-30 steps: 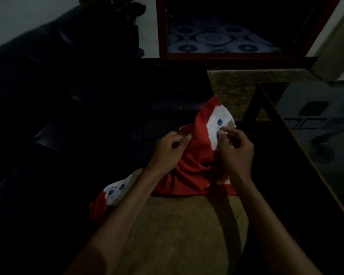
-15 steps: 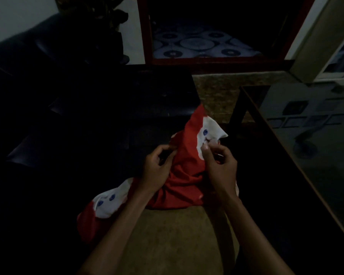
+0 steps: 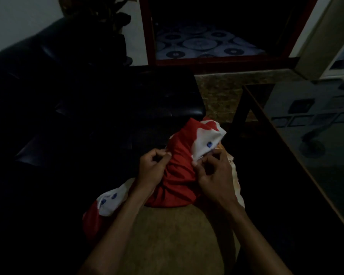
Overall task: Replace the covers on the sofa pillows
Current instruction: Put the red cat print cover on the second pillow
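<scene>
A red pillow cover (image 3: 179,175) with white patches and blue dots is bunched up over the far end of a tan pillow (image 3: 173,241) lying across my lap. My left hand (image 3: 152,169) pinches the red cloth at the bunch's left side. My right hand (image 3: 213,173) pinches the cover's edge where red meets white, on the right. A loose end of the cover trails down to the left (image 3: 105,203). A pale strip of cloth (image 3: 236,181) shows under my right wrist.
A black leather sofa (image 3: 87,108) fills the left and middle. A dark-framed glass table (image 3: 310,139) runs along the right. Beyond lie a stone-patterned floor (image 3: 218,92), a doorway with a patterned rug (image 3: 203,44), and a dark plant (image 3: 99,14).
Both hands have shifted their pinch on the cover and drawn it a little nearer over the pillow's end. The white corner now sits lower and more crumpled.
</scene>
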Demonstrator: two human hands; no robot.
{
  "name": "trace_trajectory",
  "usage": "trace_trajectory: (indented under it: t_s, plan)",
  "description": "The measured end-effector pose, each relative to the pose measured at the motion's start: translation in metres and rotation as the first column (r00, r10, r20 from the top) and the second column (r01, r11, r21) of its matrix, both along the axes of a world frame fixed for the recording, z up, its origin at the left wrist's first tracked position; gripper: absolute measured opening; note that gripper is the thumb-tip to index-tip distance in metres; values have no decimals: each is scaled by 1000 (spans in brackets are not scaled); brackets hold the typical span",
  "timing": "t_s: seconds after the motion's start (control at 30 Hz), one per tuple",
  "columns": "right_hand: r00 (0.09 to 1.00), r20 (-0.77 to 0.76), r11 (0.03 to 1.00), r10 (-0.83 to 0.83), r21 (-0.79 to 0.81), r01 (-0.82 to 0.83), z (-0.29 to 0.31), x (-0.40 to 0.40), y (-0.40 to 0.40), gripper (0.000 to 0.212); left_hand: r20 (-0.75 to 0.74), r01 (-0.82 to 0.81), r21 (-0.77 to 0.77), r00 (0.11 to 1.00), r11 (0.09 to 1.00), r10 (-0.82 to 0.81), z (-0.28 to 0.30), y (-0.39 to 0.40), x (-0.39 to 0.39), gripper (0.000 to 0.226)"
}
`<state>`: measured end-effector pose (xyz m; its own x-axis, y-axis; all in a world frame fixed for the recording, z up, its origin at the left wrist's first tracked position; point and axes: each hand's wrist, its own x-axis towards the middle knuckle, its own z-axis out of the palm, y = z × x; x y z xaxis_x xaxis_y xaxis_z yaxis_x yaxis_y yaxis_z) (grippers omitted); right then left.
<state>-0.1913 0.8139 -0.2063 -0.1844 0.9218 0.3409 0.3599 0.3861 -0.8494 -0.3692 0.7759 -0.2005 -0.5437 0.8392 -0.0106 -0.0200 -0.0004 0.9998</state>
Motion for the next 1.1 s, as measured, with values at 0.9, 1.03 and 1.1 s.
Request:
trace_trajectory:
  t_s: [0.9, 1.03, 1.1]
  plan:
    - [987, -108, 992, -121, -37, 118, 28, -31, 42, 26, -373, 96, -229, 910, 969, -179, 20, 38, -32, 21]
    - [971, -230, 995, -65, -89, 46, 30, -33, 36, 9, -385, 62, -255, 909, 965, -160, 16, 47, -34, 21]
    - [971, -229, 994, -67, -96, 46, 27, -32, 34, 4, -257, 81, -237, 956, 968, -143, 15, 47, -34, 28]
